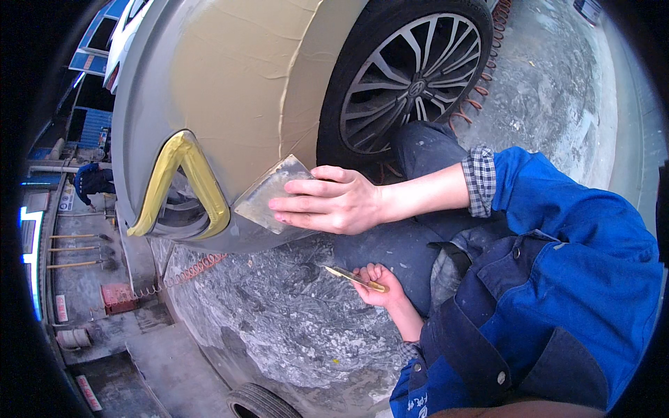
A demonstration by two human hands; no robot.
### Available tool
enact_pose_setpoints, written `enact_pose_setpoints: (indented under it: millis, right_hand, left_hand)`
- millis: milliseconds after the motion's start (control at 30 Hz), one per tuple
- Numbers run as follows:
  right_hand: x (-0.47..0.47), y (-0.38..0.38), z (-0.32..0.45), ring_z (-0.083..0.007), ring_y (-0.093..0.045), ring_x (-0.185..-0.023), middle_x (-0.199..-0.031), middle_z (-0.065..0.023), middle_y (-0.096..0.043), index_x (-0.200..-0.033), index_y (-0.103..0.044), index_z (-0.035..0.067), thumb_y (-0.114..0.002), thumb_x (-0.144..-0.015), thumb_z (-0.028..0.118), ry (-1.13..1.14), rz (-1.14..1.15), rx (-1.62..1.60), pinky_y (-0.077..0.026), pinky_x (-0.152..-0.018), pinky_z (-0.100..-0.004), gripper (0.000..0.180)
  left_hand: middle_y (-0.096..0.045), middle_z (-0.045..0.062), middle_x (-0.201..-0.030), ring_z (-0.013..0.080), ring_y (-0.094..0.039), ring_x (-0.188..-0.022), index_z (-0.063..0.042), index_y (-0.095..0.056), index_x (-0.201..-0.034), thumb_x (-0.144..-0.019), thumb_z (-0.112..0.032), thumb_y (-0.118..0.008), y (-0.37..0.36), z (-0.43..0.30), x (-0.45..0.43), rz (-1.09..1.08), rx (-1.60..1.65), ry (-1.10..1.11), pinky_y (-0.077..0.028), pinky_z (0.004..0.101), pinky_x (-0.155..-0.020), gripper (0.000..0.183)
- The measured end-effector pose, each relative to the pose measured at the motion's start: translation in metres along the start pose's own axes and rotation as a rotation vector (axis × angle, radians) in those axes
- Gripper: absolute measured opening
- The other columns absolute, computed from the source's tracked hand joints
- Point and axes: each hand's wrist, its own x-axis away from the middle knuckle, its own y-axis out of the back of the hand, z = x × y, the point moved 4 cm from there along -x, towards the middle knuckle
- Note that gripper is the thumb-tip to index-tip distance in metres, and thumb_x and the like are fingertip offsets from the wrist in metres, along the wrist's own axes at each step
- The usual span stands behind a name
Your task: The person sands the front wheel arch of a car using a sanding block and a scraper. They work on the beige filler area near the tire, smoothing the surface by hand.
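Note:
My right hand (pixel 334 201) holds a flat rectangular spreader (pixel 272 193) against a car's grey and beige body panel (pixel 235 83), its fingers spread over the plate. Raised ridges run across the beige filler coat above it. Beside the spreader, yellow tape (pixel 206 193) frames a roughly triangular opening in the car body. My left hand (pixel 379 287), lower down near my leg, is closed around a narrow putty knife (pixel 355 278) with yellowish material on it. Its blade points away from the hand, apart from the car.
A car wheel (pixel 413 86) stands close to my right knee. A coiled red air hose (pixel 198 266) crosses the floor, with more coils behind the wheel. A loose tyre (pixel 261 402) lies at the bottom edge. Another person (pixel 94 183), long-handled tools (pixel 76 250) and a red box (pixel 119 299) are farther off.

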Motion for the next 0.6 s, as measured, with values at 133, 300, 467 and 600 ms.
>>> enact_pose_setpoints:
  millis: [133, 300, 467, 600]
  right_hand:
    - [0.003, 0.001, 0.001, -0.0137, -0.059, -0.121, -0.134, 0.0051, -0.068, -0.11, -0.077, 0.02, -0.072, -0.088, 0.023, 0.009, 0.022, 0.002, -0.042, -0.098, -0.0322, 0.023]
    - [-0.001, -0.001, 0.001, -0.0137, -0.059, -0.121, -0.134, 0.0053, -0.068, -0.11, -0.076, 0.02, -0.072, -0.088, 0.022, 0.002, 0.006, 0.002, -0.042, -0.098, -0.0323, 0.023]
    - [0.001, -0.004, 0.0, -0.0133, -0.059, -0.121, -0.132, 0.0054, -0.068, -0.11, -0.076, 0.02, -0.072, -0.088, 0.021, -0.003, 0.02, 0.012, -0.042, -0.097, -0.0319, 0.022]
    - [0.01, -0.01, 0.002, -0.0132, -0.059, -0.12, -0.132, 0.0051, -0.069, -0.109, -0.076, 0.019, -0.072, -0.088, 0.022, 0.01, 0.023, 0.032, -0.043, -0.095, -0.0318, 0.021]
  left_hand:
    - [-0.04, 0.0, -0.07, 0.014, -0.038, -0.067, -0.003, -0.057, -0.107, -0.097, -0.024, -0.063, 0.001, -0.001, -0.001, -0.03, -0.052, -0.027, -0.035, 0.0281, -0.061, 0.024]
    - [-0.041, 0.0, -0.07, 0.0143, -0.039, -0.067, -0.003, -0.059, -0.106, -0.099, -0.023, -0.06, 0.0, 0.0, -0.001, -0.013, 0.013, -0.002, -0.035, 0.0282, -0.061, 0.022]
    - [-0.043, 0.0, -0.07, 0.0145, -0.04, -0.067, -0.003, -0.06, -0.105, -0.099, -0.024, -0.06, -0.001, 0.0, 0.0, -0.005, -0.009, 0.0, -0.036, 0.0283, -0.061, 0.022]
    - [-0.042, -0.002, -0.068, 0.0128, -0.038, -0.065, -0.005, -0.059, -0.109, -0.104, -0.027, -0.055, 0.002, -0.001, -0.001, -0.017, -0.023, -0.003, -0.034, 0.0285, -0.062, 0.023]
